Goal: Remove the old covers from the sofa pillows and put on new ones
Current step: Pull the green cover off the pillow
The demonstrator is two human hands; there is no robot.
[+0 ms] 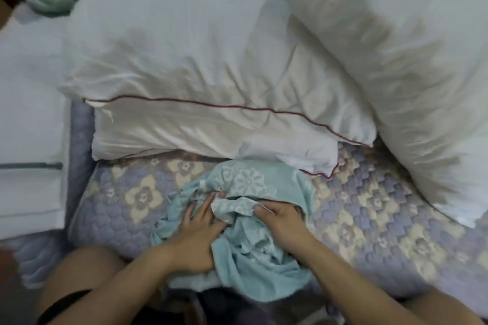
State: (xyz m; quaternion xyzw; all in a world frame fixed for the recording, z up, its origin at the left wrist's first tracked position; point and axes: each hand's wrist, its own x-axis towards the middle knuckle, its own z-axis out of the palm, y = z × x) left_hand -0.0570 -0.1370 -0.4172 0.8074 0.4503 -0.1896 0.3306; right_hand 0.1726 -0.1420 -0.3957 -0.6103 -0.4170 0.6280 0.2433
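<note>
Head view: left hand presses flat while right hand pinches the teal cover.

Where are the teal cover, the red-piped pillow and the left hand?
teal cover (248, 182): head view, on its white flower print.
red-piped pillow (184, 82): head view, on its creased top face.
left hand (196, 229): head view, on its back, over the cover.
</note>
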